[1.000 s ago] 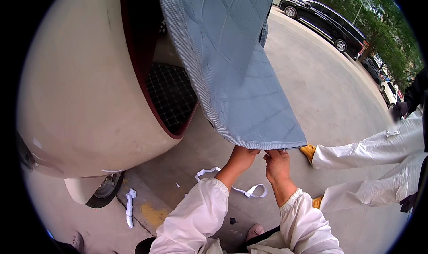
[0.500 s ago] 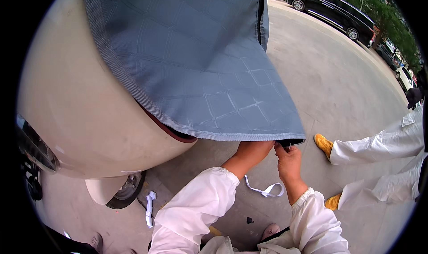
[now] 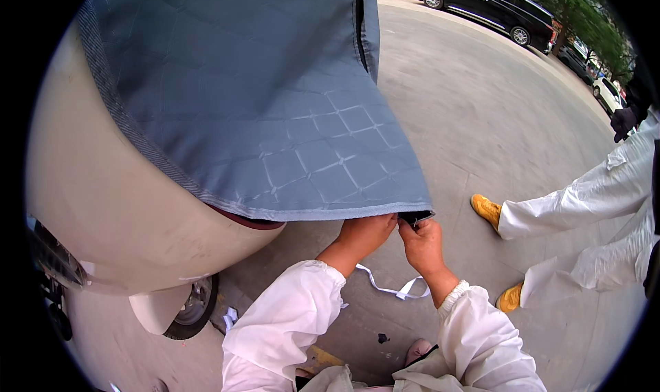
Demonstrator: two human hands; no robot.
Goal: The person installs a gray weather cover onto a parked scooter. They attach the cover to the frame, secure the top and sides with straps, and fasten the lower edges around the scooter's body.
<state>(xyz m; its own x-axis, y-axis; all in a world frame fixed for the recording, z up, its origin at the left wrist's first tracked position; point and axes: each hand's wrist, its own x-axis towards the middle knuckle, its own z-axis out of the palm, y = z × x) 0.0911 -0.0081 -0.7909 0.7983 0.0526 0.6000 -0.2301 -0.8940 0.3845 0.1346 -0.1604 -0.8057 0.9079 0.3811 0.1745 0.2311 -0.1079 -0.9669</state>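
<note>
A blue-grey quilted scooter wind cover (image 3: 323, 144) drapes over the front of a cream scooter (image 3: 130, 186). At its lower right corner, my right hand (image 3: 423, 246) is closed, thumb and fingers pinching the folded hem beside a dark opening. My left hand (image 3: 364, 237) is closed at the bottom edge just left of it, its fingertips hidden under the fabric. Below the hands a narrow white strap (image 3: 392, 291) curves in a loop; its left end passes behind my left forearm, and I cannot tell what it is attached to.
On the right stands a person in white trousers (image 3: 584, 199) and yellow shoes (image 3: 486, 210). The scooter's wheel (image 3: 196, 313) rests on the paving at lower left, near a crumpled white strip (image 3: 229, 317). A black van (image 3: 485, 8) is parked at the back.
The view has shifted, so the cover, scooter and hands sit further left. Both hands stay at the cover's corner, and the white strip is now partly hidden by my left sleeve.
</note>
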